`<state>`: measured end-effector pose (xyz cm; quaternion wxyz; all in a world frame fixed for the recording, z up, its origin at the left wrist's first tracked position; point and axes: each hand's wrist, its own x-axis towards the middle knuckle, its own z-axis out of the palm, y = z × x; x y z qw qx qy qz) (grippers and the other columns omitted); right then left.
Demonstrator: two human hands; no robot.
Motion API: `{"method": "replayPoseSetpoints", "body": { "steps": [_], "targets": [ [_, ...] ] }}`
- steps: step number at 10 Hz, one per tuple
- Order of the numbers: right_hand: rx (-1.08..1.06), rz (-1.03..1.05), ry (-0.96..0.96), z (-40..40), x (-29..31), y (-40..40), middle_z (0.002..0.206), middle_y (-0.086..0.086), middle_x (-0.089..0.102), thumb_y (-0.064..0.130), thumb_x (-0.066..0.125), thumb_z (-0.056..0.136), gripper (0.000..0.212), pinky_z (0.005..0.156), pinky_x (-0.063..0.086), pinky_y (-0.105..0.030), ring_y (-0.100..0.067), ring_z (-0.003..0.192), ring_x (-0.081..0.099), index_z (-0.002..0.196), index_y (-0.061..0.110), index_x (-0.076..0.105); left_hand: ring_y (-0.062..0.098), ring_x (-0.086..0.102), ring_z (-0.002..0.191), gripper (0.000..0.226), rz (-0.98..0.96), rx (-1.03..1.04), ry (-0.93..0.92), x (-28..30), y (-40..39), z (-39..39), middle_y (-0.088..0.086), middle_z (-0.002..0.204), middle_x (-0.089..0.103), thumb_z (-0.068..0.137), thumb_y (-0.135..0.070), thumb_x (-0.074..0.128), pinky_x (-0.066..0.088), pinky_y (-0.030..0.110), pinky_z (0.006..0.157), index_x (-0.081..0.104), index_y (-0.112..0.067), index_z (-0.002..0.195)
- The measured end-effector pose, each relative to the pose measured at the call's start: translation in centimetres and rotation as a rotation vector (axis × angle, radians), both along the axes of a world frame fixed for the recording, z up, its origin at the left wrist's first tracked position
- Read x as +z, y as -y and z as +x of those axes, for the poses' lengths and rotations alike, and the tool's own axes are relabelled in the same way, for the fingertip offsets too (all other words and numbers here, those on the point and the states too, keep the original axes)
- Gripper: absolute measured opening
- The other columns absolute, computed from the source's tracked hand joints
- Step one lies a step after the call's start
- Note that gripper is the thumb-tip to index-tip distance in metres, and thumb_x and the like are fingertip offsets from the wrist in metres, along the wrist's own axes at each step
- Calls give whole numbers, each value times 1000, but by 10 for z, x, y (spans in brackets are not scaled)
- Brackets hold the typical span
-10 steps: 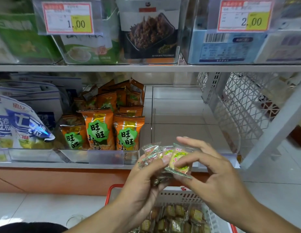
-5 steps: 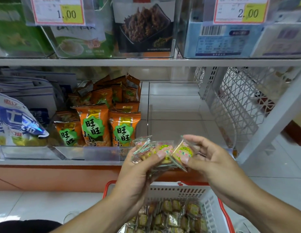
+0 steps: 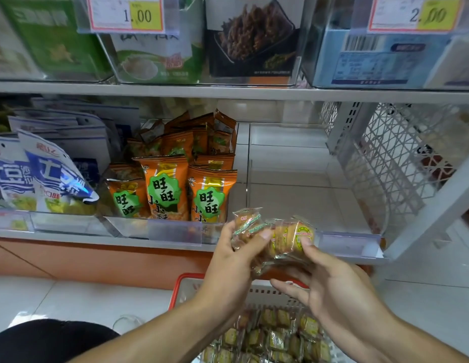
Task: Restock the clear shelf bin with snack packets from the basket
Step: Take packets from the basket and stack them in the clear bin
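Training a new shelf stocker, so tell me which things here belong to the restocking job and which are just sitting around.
Job: snack packets held by left hand and right hand; basket; clear shelf bin.

Just around: orange bags; blue-white bags; price tags.

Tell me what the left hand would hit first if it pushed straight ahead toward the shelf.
Likely the low front lip of the clear bin: the left hand, gripping the snack packets, sits just before it. Depth is unclear; slightly higher, it may pass into the bin.
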<state>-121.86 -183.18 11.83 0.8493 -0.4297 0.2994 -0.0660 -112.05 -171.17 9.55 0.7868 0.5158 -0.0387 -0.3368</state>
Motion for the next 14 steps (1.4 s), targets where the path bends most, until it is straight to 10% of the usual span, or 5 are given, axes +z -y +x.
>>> {"method": "replayPoseSetpoints", "body": {
  "steps": [5, 7, 10, 13, 14],
  "targets": [
    [68, 77, 169, 4, 20, 12, 125, -29, 65, 12, 64, 84, 46, 103, 49, -55, -47, 122, 59, 128, -2, 63, 25, 76, 100, 26, 99, 29, 351, 2, 0, 21, 7, 111, 77, 89, -15, 78, 64, 38, 73, 69, -31, 108],
    [-12, -621, -24, 68, 28, 61, 108, -4, 72, 8, 82, 72, 51, 84, 58, -40, -18, 84, 69, 118, 17, 62, 21, 78, 85, 57, 166, 12, 378, 17, 11, 31, -1, 114, 70, 87, -14, 80, 61, 31, 59, 50, -36, 131],
    [454, -1690, -421, 196, -35, 121, 129, -13, 42, 34, 84, 76, 67, 97, 48, -40, -34, 119, 45, 131, 19, 50, 16, 77, 82, 100, 297, -124, 370, 20, 21, 36, -10, 104, 70, 85, -12, 82, 62, 34, 54, 22, -46, 157],
    [322, -1477, -282, 248, -49, 121, 81, 7, 53, 17, 63, 93, 8, 58, 46, -20, -4, 64, 52, 95, 21, 56, 13, 77, 83, 94, 298, -136, 345, 24, 22, 34, -10, 105, 69, 83, -15, 83, 62, 32, 55, 28, -55, 147],
    [325, -1428, -302, 238, -54, 122, 87, 20, 32, 16, 72, 88, 56, 72, 35, -12, 3, 74, 36, 86, 46, 26, 13, 77, 84, 94, 297, -136, 335, 24, 22, 35, -7, 112, 68, 83, -15, 83, 63, 34, 57, 27, -56, 147]
  ]
}}
